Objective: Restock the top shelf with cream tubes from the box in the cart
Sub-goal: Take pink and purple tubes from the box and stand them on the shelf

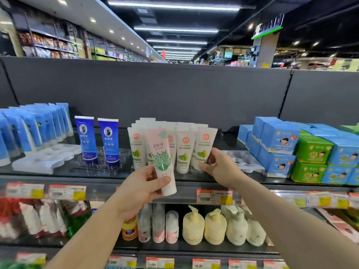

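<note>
Left hand (142, 188) grip clenched on pink tube (160, 160); right hand (218, 167) grasping white tube (204, 146) at row's right edge.

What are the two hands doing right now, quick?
Left hand: closed around the pink cream tube, held up before the top shelf.
Right hand: fingers on the rightmost white tube; firm grip cannot be told.

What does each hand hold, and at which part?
Left hand holds a pink tube at its lower, cap end. Right hand touches a white tube near its base; grip unclear.
</note>
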